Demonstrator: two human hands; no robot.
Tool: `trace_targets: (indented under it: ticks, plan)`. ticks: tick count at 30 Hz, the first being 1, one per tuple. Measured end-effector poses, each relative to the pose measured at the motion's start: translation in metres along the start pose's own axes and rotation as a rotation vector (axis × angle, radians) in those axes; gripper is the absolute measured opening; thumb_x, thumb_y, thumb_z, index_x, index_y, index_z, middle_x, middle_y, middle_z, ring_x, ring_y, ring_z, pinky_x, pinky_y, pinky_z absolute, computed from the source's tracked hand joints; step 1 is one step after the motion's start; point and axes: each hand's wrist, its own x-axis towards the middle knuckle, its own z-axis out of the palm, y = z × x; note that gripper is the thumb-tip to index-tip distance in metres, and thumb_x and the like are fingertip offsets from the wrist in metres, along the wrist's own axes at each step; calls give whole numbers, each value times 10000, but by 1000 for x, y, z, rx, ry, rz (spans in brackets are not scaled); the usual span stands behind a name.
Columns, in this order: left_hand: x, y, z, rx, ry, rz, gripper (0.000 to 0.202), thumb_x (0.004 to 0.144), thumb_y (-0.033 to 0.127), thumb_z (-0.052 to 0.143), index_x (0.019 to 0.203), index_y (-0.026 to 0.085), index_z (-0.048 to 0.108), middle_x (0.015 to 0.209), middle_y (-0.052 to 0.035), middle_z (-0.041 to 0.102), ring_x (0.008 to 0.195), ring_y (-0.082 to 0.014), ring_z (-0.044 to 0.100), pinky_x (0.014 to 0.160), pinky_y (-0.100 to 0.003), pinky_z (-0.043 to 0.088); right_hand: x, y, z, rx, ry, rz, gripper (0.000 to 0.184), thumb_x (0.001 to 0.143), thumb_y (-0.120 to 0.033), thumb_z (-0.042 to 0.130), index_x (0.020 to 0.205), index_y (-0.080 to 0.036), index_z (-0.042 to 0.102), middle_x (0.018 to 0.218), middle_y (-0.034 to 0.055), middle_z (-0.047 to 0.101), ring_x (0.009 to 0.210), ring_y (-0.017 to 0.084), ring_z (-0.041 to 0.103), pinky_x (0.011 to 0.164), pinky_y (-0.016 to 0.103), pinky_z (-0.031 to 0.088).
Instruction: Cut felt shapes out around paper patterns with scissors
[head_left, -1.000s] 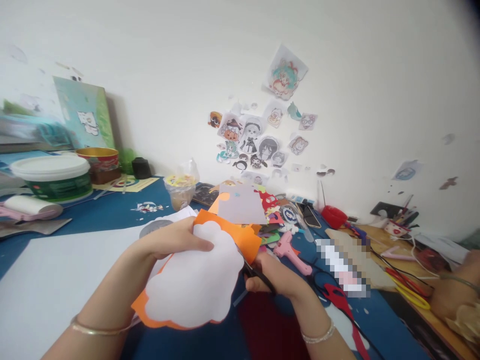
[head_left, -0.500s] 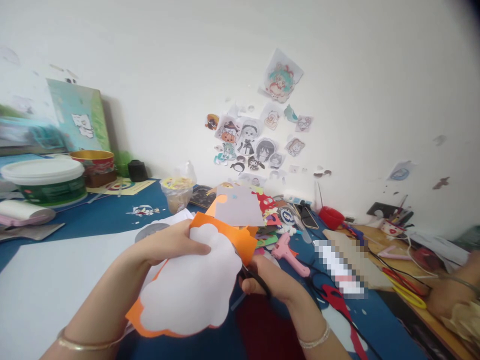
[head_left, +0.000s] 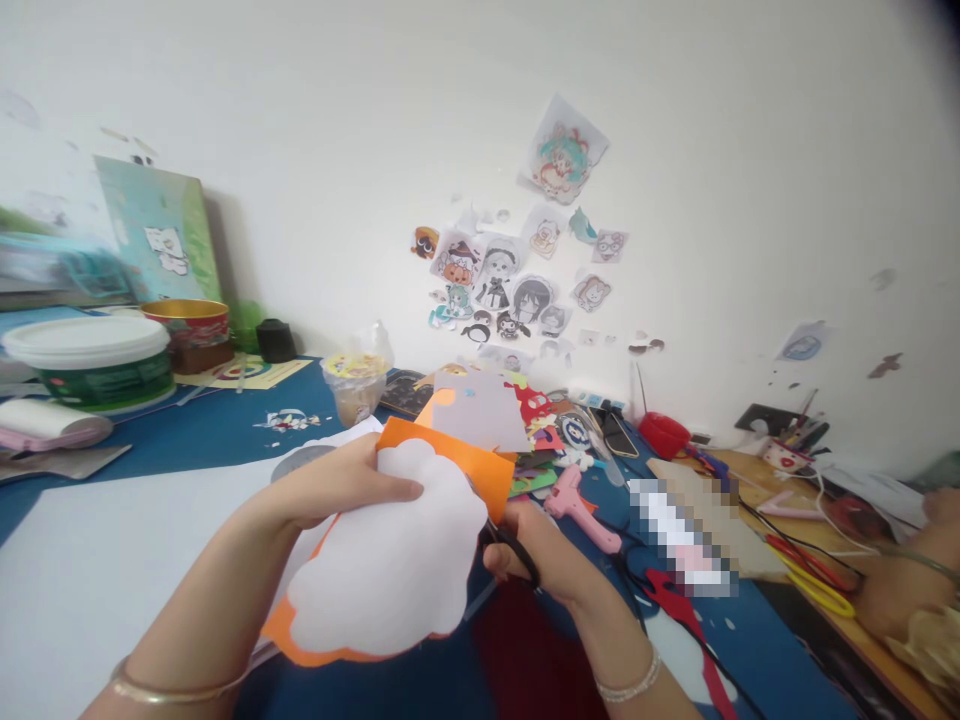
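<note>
My left hand (head_left: 356,480) grips a white cloud-shaped paper (head_left: 390,570) together with an orange sheet (head_left: 480,470) behind it, thumb on top of the white piece. Orange shows past the white outline at the top right and along the lower left. In my right hand (head_left: 536,545) are black-handled scissors (head_left: 517,555), their blades at the right edge of the white paper, partly hidden by it. The fingers wrap round the handle loops. Under the papers lies a large white sheet (head_left: 112,560) on the blue table.
Beyond my right hand lie a pink glue gun (head_left: 581,510) and red scraps (head_left: 690,620). Behind the papers are a pile of coloured cutouts (head_left: 536,410) and a lidded plastic cup (head_left: 356,390). A white-lidded tub (head_left: 90,365) stands left. Another person's hand (head_left: 900,590) is at the right edge.
The white and orange papers have shifted slightly right and tilted a little. The orange flap at the upper right now lies flatter beside the scissors. Both hands keep their hold.
</note>
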Motion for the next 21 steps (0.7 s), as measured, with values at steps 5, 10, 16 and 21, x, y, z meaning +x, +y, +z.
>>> trace_targets:
  ticks: [5, 10, 16, 21]
  plan:
    - [-1, 0, 0, -2, 21, -8, 454, 645, 383, 677, 1054, 241, 541, 1002, -15, 694, 927, -245, 654, 711, -288, 568, 0, 0, 0, -23, 9, -15, 602, 606, -750, 557, 707, -157, 534, 528, -45, 444, 452, 80, 393, 426, 198, 279]
    - [0, 1, 1, -2, 3, -3, 407, 666, 355, 673, 1034, 247, 537, 995, 0, 691, 913, -220, 658, 691, -255, 564, 0, 1, -1, -46, 5, -2, 569, 627, -727, 564, 684, -161, 538, 508, -41, 449, 447, 86, 394, 420, 203, 255]
    - [0, -1, 2, 77, 10, -26, 478, 653, 427, 678, 1066, 235, 532, 997, -31, 690, 908, -242, 660, 684, -283, 571, -1, -4, 2, -15, -11, -32, 573, 627, -722, 567, 823, -183, 576, 588, -31, 468, 481, 95, 390, 454, 220, 304]
    - [1, -1, 3, 73, -3, -12, 454, 670, 415, 669, 1059, 230, 526, 1009, -38, 683, 909, -237, 660, 688, -286, 571, 0, -4, 3, 12, 11, -20, 606, 633, -706, 581, 954, -192, 574, 660, -19, 470, 538, 110, 407, 504, 233, 349]
